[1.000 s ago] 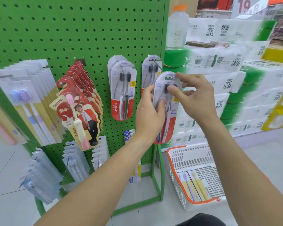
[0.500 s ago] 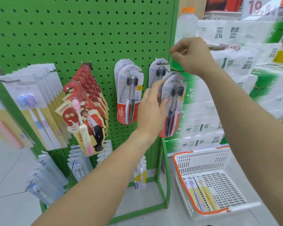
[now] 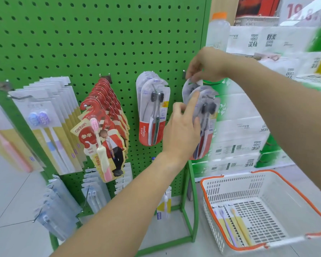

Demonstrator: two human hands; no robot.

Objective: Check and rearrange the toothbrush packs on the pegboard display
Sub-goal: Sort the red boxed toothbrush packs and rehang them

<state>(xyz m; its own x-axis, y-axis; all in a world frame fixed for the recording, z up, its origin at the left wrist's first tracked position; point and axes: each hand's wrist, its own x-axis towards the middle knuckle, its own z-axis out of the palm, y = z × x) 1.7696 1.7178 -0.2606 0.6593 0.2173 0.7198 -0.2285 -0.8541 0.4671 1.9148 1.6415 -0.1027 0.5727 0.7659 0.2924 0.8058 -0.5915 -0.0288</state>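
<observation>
On the green pegboard point(image 3: 100, 43), a hook at the right edge carries red-and-clear Colgate toothbrush packs. My left hand point(image 3: 182, 127) grips the front pack point(image 3: 208, 117) by its left edge, with the index finger lying along its face. My right hand point(image 3: 206, 65) pinches the top of the rear pack point(image 3: 188, 86) close to the board. A second hook holds more Colgate packs point(image 3: 152, 112) just to the left. Further left hang red canban packs point(image 3: 104, 117) and white-and-yellow packs point(image 3: 50, 117).
A white basket with an orange rim point(image 3: 220, 182) stands on the floor at the lower right, with a few toothbrush packs inside. Stacked tissue packs point(image 3: 239, 145) fill the shelf to the right, and a bottle point(image 3: 218, 30) stands on top. Clear packs point(image 3: 95, 191) hang low on the board.
My right hand let go of the front pack, rose above the hook, then came down onto the rear pack's top. My left hand kept hold of the front pack.
</observation>
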